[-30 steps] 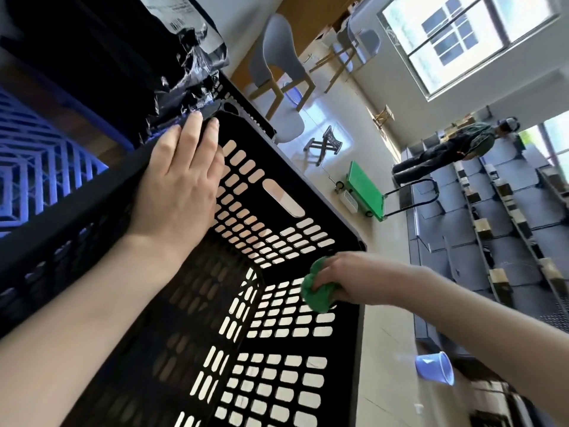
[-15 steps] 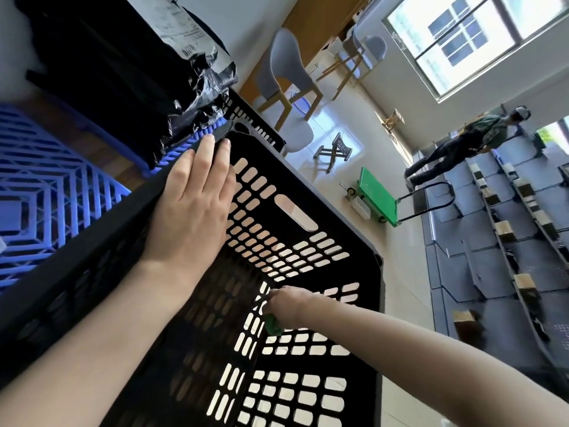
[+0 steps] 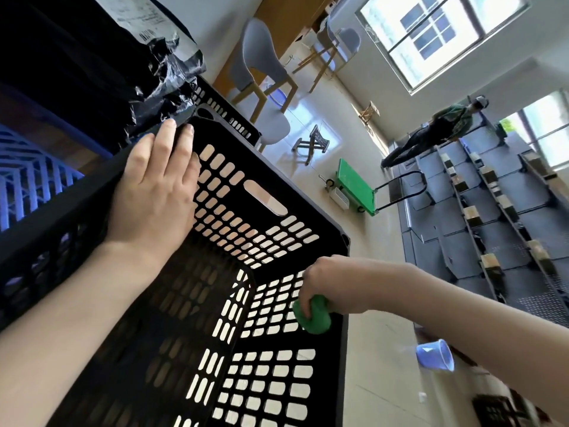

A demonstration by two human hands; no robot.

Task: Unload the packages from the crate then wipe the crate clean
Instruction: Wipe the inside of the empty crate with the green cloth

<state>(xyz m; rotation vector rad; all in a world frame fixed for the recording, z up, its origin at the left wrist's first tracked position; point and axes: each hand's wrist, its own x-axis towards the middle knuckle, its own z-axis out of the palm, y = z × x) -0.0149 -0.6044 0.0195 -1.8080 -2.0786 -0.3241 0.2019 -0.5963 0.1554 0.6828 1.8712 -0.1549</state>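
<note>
Head view: left hand pressing flat, fingers straight, on black crate rim at 10 o'clock; right hand gripping green cloth at 4 o'clock.

The left hand lies flat, palm down, fingers straight and close together, resting on the rim of the black perforated plastic crate, with the fingertips at the far corner. Its forearm runs in from the lower left. The right hand is knuckles up, fingers curled round a crumpled green cloth against the crate's inner wall. Its forearm enters from the right edge. The 2 forearms are bare.
</note>
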